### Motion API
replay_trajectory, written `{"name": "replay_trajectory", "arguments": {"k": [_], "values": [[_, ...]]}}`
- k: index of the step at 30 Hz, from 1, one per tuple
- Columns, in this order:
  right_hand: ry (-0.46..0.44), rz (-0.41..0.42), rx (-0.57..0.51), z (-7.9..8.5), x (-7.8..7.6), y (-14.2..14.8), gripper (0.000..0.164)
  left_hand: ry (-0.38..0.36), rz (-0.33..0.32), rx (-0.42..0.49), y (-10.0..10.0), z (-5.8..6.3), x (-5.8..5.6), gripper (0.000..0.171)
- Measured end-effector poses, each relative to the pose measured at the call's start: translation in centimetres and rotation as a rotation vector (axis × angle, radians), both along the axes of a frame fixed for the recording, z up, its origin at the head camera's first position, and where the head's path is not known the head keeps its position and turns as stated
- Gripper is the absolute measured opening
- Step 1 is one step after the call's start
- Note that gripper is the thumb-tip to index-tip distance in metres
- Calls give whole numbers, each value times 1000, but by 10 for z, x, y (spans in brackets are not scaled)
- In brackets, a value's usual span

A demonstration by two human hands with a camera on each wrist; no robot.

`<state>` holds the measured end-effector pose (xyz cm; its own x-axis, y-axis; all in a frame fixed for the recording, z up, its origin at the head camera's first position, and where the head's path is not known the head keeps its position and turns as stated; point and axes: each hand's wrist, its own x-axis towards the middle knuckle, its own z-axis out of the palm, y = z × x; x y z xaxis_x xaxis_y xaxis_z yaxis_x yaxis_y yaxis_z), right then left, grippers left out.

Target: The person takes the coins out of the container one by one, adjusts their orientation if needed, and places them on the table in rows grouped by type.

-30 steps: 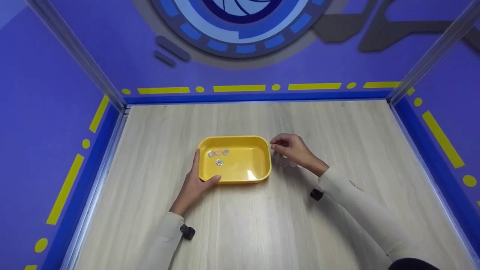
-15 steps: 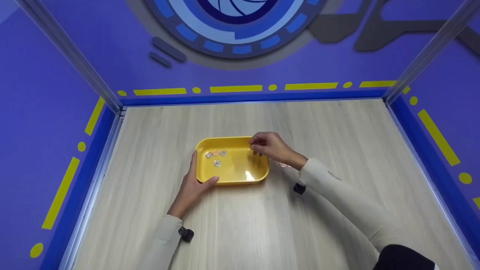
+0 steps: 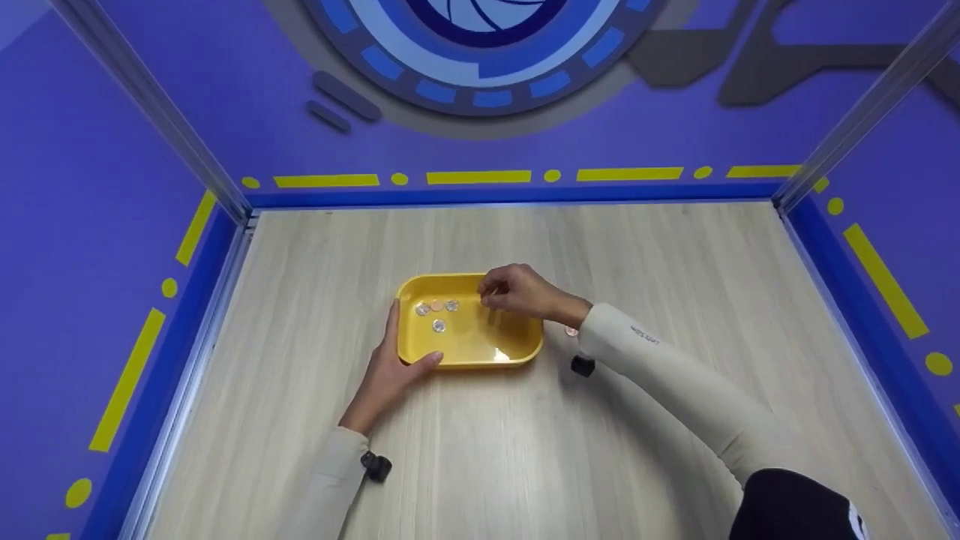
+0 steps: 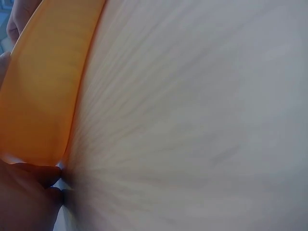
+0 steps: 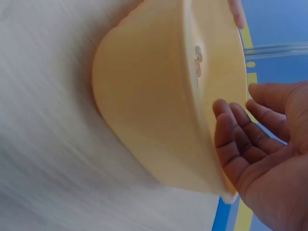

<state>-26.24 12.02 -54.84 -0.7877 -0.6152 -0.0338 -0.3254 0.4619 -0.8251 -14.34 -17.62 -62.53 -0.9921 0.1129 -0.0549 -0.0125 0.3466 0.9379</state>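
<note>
A yellow plastic tub (image 3: 465, 366) with rounded corners sits on the table, with several silver and copper coins (image 3: 439, 325) lying inside toward its left. My left hand (image 3: 390, 379) grips the tub's front left corner, thumb at the front rim and fingers along the left wall. Over the tub's right half is my right hand (image 3: 521, 291), thumb and forefinger tips close together. In the right wrist view its fingers are bent beside the rim; I cannot tell whether a coin is between them. A copper coin (image 3: 571, 331) lies on the table right of the tub, partly covered by the sleeve.
The light wood-grain table (image 3: 465, 465) ends at blue-purple panels (image 3: 480, 157) with yellow markings on the back and both sides. Metal frame strips (image 3: 232, 240) run along the corners. A black camera (image 3: 376, 466) sits at the left wrist, another camera (image 3: 582, 365) at the right.
My right hand has moved left from beside the tub's right rim to over its inside. The left hand keeps its grip. The coins visible in the tub lie as before.
</note>
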Motion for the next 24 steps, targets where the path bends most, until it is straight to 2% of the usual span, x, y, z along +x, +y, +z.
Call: {"name": "replay_trajectory", "arguments": {"k": [11,20,24], "values": [[19,252,194,1,-16,-28,21,-5,1,-11,1,2,1,123],[-30,291,310,-4,-23,-45,24,0,3,-22,0,2,1,125],[-42,329,298,-8,-24,-51,24,7,-4,-20,0,1,1,125]]}}
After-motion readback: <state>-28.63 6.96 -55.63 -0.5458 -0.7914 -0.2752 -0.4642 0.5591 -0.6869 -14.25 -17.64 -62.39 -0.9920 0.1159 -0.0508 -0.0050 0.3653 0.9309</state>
